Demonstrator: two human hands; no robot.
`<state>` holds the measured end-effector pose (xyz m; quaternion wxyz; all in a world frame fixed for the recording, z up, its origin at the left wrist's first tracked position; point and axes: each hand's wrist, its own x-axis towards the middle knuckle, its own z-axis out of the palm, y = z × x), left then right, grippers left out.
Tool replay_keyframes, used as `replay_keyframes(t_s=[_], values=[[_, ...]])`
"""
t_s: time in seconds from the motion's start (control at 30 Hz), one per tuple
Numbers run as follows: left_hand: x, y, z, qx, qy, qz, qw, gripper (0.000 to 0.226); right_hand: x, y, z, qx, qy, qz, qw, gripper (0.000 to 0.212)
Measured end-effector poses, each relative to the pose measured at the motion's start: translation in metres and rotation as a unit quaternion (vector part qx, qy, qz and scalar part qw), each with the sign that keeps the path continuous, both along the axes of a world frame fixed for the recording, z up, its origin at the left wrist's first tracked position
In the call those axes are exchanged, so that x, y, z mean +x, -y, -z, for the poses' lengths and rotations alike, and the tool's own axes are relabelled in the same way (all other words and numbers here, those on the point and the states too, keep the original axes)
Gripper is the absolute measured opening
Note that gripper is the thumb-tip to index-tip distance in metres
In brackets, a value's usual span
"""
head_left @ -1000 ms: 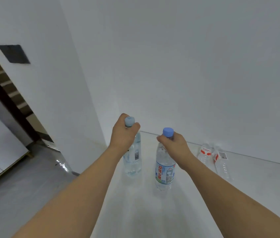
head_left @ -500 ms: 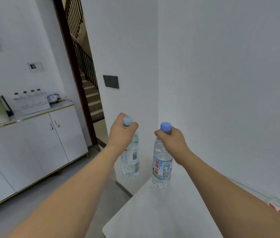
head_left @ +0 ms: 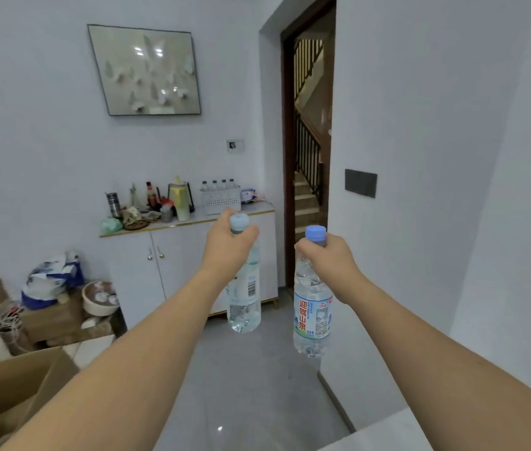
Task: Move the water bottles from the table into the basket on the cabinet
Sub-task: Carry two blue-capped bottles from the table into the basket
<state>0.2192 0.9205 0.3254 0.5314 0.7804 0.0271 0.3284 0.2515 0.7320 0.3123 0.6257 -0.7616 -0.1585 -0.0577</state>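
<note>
My left hand [head_left: 228, 252] grips the neck of a clear water bottle with a pale blue cap [head_left: 244, 297], which hangs in the air. My right hand [head_left: 331, 262] grips the neck of a second water bottle with a blue cap and a printed label [head_left: 312, 317]. Both hang over the grey floor. Across the room a white slotted basket [head_left: 221, 201] stands on the white cabinet [head_left: 192, 255], with several bottles upright in it. A corner of the white table [head_left: 387, 431] shows at the bottom right.
The cabinet top left of the basket is crowded with a yellow jug [head_left: 181, 200], bottles and small items. Cardboard boxes [head_left: 7, 395] and bags fill the floor at the left. A doorway to a staircase [head_left: 309, 177] opens right of the cabinet. A wall corner juts out at the right.
The view has swung left from the table to the cabinet. Both bottles have left the table and hang over the floor, each still held by its neck.
</note>
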Motion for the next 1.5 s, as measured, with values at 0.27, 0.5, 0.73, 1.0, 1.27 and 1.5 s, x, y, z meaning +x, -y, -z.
replay_keyframes(t_s=[0.27,0.5,0.73,1.0,1.27,1.5], values=[[-0.051,-0.133,-0.017,-0.016,0.032,-0.105,0.994,0.012,0.007,-0.158,-0.016,-0.011,0.022,-0.112,0.993,0.019],[-0.081,-0.219,-0.027,0.006,0.029,-0.216,0.976,0.021,-0.004,-0.263,-0.033,0.014,0.032,-0.216,0.976,0.02],[-0.05,-0.235,-0.031,-0.01,0.013,-0.239,0.971,0.021,0.039,-0.283,-0.038,0.018,0.023,-0.238,0.971,0.017],[0.016,-0.267,-0.022,-0.003,-0.001,-0.222,0.975,0.021,0.108,-0.305,-0.029,0.02,0.003,-0.216,0.976,0.012],[0.111,-0.295,-0.019,0.006,0.005,-0.18,0.984,0.015,0.187,-0.332,-0.02,0.022,-0.009,-0.183,0.983,0.012],[0.203,-0.304,-0.021,0.014,0.017,-0.181,0.983,0.018,0.271,-0.337,-0.022,0.02,0.004,-0.171,0.985,0.014]])
